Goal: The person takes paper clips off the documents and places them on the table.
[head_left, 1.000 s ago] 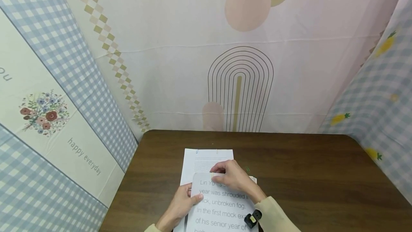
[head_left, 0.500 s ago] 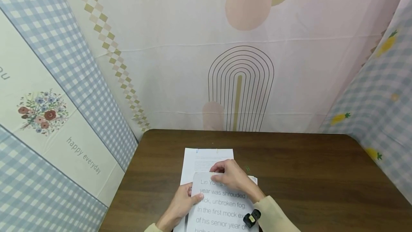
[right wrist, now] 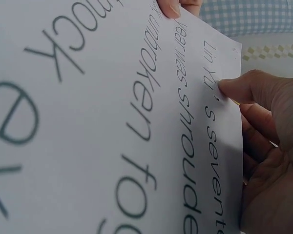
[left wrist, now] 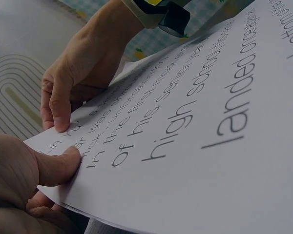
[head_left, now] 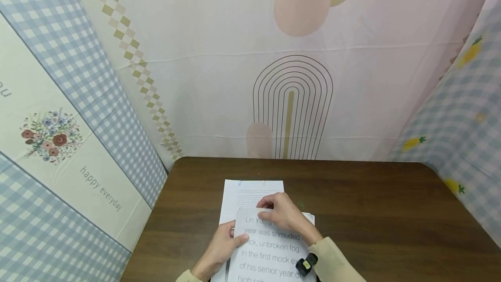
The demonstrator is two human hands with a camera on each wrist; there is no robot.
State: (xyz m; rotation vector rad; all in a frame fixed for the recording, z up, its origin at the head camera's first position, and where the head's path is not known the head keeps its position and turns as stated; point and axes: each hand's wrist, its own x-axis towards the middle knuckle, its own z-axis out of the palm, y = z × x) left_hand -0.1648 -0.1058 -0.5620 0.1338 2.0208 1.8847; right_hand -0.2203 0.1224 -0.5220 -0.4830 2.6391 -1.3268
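Note:
A stack of printed sheets (head_left: 266, 243) in large type is held up, tilted, over the near part of the table. On its left edge my left hand (head_left: 220, 248) grips it, thumb on the front and fingers behind. At the top edge, my right hand (head_left: 285, 216) pinches the paper and a small yellow paper clip (right wrist: 236, 103), mostly hidden under the thumb. The right wrist view shows that thumb on the text and the other fingers behind the page.
Behind the held sheets lies another stack of paper (head_left: 231, 199), with a blue paper clip (head_left: 240, 183) and a yellowish one on its top edge. A green paper clip (head_left: 301, 205) lies on the brown table (head_left: 372, 212). Patterned cloths hang around the table.
The held sheets have shifted slightly up and to the right with both hands. Beside the right fingertips, the yellow clip showed more clearly a second ago; both grips stay the same.

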